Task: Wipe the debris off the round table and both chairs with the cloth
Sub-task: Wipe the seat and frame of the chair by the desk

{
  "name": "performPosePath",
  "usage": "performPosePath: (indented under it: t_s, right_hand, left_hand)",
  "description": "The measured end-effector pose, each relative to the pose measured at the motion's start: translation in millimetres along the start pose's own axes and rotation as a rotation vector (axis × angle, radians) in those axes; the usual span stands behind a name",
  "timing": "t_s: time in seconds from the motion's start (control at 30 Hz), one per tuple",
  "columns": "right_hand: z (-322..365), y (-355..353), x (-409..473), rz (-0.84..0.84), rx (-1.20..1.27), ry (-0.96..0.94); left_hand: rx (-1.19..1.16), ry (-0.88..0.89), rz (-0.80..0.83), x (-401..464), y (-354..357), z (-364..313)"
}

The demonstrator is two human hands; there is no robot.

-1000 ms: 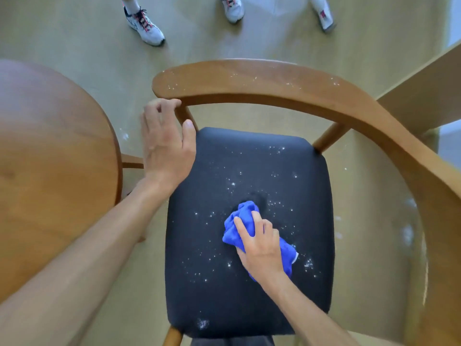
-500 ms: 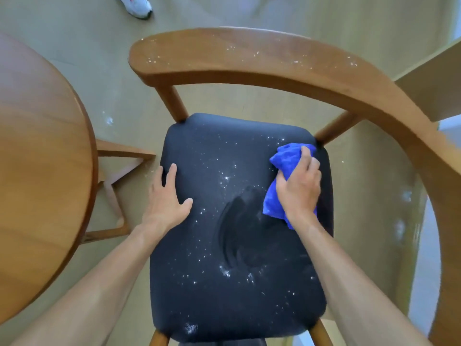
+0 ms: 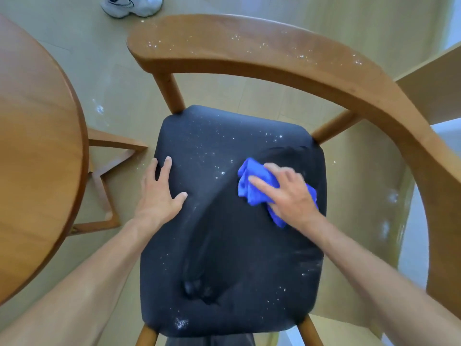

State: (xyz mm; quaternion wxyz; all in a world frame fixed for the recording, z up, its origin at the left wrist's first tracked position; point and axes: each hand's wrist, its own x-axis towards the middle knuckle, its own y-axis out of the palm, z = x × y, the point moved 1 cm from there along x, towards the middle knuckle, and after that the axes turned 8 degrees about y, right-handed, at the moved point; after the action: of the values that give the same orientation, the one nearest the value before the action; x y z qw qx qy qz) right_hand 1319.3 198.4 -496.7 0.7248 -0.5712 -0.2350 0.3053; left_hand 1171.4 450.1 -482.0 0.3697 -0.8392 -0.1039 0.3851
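Observation:
A wooden chair with a black padded seat [image 3: 224, 258] stands below me. White crumbs dot the seat's far part and its front corners, and wiped streaks run down its middle. My right hand [image 3: 289, 193] presses a bunched blue cloth [image 3: 252, 183] on the seat's right side. My left hand [image 3: 159, 193] lies flat, fingers spread, on the seat's left edge. The curved wooden backrest [image 3: 249, 51] carries white specks along its top. The round wooden table [image 3: 37, 146] fills the left side.
A table leg frame [image 3: 104, 186] stands on the floor between table and chair. A person's white sneaker [image 3: 132, 5] is at the top edge. White debris lies on the beige floor [image 3: 99, 109] left and right of the chair. Another wooden surface [image 3: 434, 86] sits far right.
My right hand has swept the cloth from the seat's middle to its far right corner, then back down the right side. My left hand moved from the backrest end to the seat's left edge.

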Motion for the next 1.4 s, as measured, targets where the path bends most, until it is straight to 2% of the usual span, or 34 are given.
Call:
performPosePath:
  t_s: [0.07, 0.13, 0.23, 0.3, 0.33, 0.4, 0.53, 0.6, 0.67, 0.73, 0.8, 0.87, 0.9, 0.93, 1.03, 1.17, 1.27, 1.33, 1.4]
  right_hand:
    - [-42, -11, 42, -0.111, -0.085, 0.254]
    - [-49, -11, 48, -0.073, -0.107, 0.401]
    - [-33, -1, 33, -0.061, -0.119, 0.552]
    - [-14, 6, 30, -0.123, -0.105, 0.696]
    - [1, 11, 24, -0.146, -0.104, 0.708]
    - [50, 20, -1, -0.152, -0.071, 0.57]
    - [153, 31, -112, 0.095, 0.044, -0.036]
    - [140, 24, -132, 0.205, 0.032, -0.35]
    - [96, 15, -105, 0.167, 0.012, -0.462]
    - [41, 11, -48, 0.029, -0.053, -0.309]
    - [-4, 3, 20, -0.105, -0.118, 0.092]
    - [-15, -3, 80, -0.108, -0.065, 0.533]
    - [-6, -2, 99, -0.074, -0.041, 0.663]
    - [11, 2, 108, -0.082, -0.054, 0.69]
    - [88, 26, 78, -0.116, 0.038, 0.405]
    - [188, 48, -69, 0.099, 0.169, -0.047]
    - [180, 39, -126, 0.286, 0.096, -0.51]
    - [147, 30, -102, 0.362, 0.001, -0.783]
    - [111, 26, -44, 0.287, -0.054, -0.8]
  left_hand:
    - [0.0, 0.007, -0.006, 0, 0, 0]
    - [-0.002, 0.014, -0.006, 0, 0, 1]
    - [0.007, 0.026, -0.005, 1, 1, 2]
    - [0.016, 0.032, 0.005, 1, 2, 0]
    - [0.022, 0.029, 0.013, 1, 2, -1]
    - [0.037, 0.028, 0.032, 0, 0, -2]
    - [0.095, 0.092, 0.053, -9, -7, 1]
    - [0.148, 0.111, 0.067, -19, -8, 5]
    - [0.153, 0.073, 0.114, -28, -5, 10]
    - [0.161, 0.067, 0.136, -32, -1, 14]
    - [0.169, 0.076, 0.134, -31, 3, 16]
    - [0.161, 0.067, 0.126, -30, 5, 19]
    - [0.157, 0.063, 0.124, -30, 6, 19]
    - [0.155, 0.064, 0.122, -30, 7, 19]
    - [0.119, 0.08, 0.127, -28, 3, 20]
    - [0.004, 0.142, 0.177, -22, -13, 34]
    - [0.02, 0.174, 0.205, -19, -18, 40]
    - [0.007, 0.146, 0.183, -21, -15, 39]
    - [-0.009, 0.131, 0.16, -22, -12, 36]
